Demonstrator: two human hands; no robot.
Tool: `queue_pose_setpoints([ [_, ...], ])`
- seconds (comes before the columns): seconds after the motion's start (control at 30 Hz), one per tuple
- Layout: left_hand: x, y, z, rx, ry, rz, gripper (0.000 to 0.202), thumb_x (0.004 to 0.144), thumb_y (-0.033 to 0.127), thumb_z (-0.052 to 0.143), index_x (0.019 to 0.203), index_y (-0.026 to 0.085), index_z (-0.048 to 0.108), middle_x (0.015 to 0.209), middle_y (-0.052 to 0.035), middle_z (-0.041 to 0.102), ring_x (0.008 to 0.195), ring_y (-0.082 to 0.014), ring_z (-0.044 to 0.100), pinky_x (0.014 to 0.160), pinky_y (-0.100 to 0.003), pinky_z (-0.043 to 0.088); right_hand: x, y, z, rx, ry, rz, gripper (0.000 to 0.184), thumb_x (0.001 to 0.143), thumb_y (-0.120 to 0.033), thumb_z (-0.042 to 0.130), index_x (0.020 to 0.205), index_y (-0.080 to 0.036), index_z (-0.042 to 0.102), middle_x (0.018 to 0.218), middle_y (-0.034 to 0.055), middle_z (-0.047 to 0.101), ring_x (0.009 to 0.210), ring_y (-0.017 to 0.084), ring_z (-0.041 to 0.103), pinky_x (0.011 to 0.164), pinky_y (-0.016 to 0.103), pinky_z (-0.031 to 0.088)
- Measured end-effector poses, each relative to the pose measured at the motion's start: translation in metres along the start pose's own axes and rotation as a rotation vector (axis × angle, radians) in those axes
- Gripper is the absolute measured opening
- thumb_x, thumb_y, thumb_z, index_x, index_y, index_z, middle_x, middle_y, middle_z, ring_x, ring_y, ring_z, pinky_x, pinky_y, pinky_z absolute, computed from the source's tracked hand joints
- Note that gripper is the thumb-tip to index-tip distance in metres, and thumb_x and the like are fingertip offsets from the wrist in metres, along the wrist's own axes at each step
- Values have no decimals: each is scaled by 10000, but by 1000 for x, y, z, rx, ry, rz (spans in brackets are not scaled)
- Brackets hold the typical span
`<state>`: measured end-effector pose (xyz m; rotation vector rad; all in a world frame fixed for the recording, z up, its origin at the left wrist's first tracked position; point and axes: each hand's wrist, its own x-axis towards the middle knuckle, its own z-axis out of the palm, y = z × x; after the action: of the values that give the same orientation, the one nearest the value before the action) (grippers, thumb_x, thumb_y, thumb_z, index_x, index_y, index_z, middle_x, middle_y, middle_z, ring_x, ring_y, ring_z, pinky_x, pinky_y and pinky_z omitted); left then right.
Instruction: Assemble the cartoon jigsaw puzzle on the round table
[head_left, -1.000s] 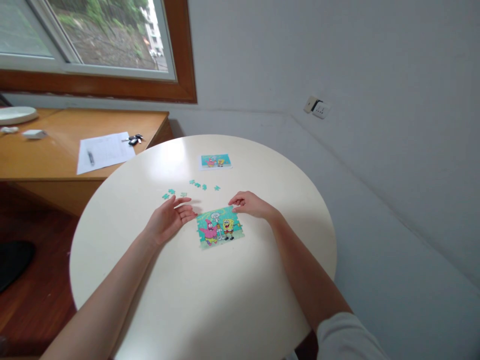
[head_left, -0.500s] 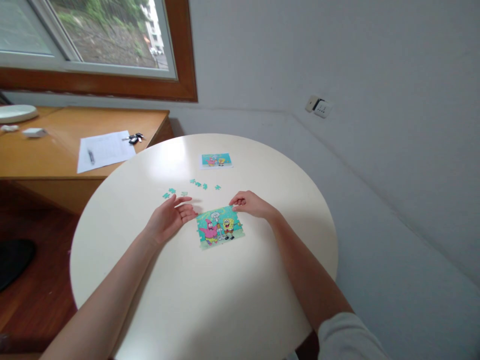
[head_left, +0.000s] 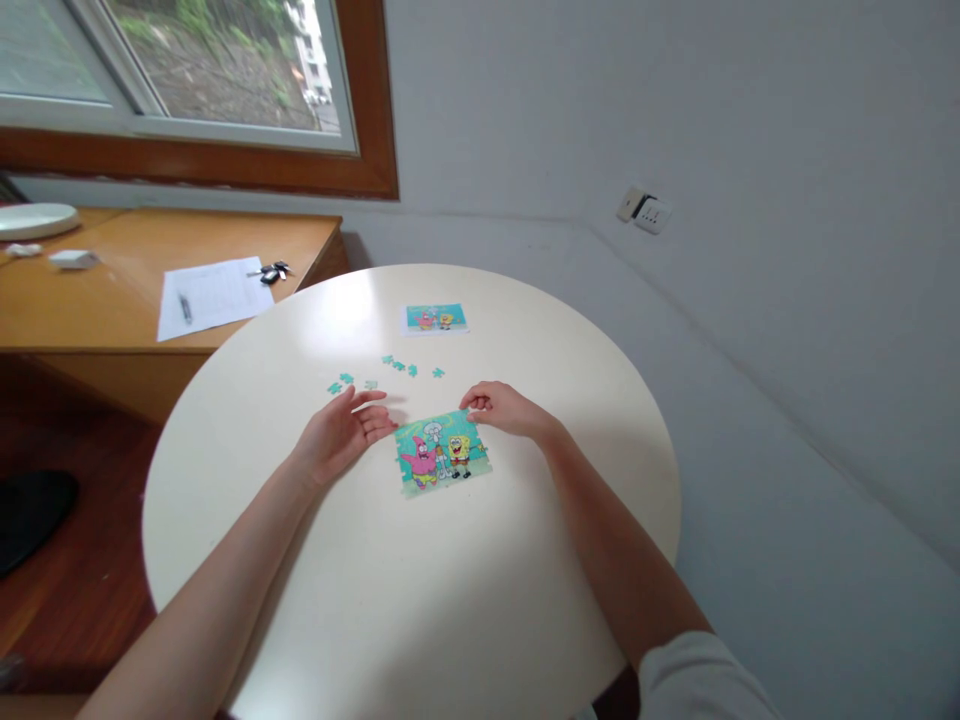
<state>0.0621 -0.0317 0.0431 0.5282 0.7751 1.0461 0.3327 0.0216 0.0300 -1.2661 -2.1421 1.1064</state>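
Note:
A partly assembled jigsaw puzzle [head_left: 442,455] with cartoon figures lies on the round white table, its outer edges notched. My left hand [head_left: 349,432] is open beside the puzzle's upper left corner, palm turned inward and fingers apart, the fingertips close to or touching that corner. At the upper right corner is my right hand [head_left: 499,408], with its fingers curled and thumb drawn in against the puzzle's edge. Whatever those fingers pinch is hidden. Several loose puzzle pieces [head_left: 399,366] in teal and pale green lie scattered beyond the left hand.
Farther back on the round table [head_left: 315,610] lies a picture card [head_left: 436,318] with the same cartoon figures. A wooden desk [head_left: 127,290] at left holds a paper sheet [head_left: 214,295], a pen [head_left: 185,308] and keys [head_left: 274,272]. A wall with a socket [head_left: 652,214] stands at right.
The view has shifted very slightly. Both hands keep the same places at the puzzle's upper corners, and the loose pieces lie as before.

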Motion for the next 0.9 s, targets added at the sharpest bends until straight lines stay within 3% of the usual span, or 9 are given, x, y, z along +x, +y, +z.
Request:
queue_pose_setpoints([
  [0.27,-1,1,1,16,22,-7,369,917,349,419,861,100,686,704,-102,695,687,-190,670,728,-322,541,2,14,-2,377,109,50,208,660,-264,681,812,-133,628,689,-10,575,687,114,541,689,276,434],
  [0.5,-1,1,4,3,45,-4,432,944,341,342,847,99,687,680,-102,687,657,-182,665,698,-310,546,4,13,0,370,73,55,235,573,-223,726,762,-137,615,629,-43,531,622,95,498,623,260,395],
  [0.9,0,1,2,10,18,-8,404,934,342,375,853,100,689,693,-100,686,676,-191,666,715,-320,545,3,12,0,321,51,41,233,587,-256,712,765,-143,613,646,-33,528,637,104,495,623,262,391],
])
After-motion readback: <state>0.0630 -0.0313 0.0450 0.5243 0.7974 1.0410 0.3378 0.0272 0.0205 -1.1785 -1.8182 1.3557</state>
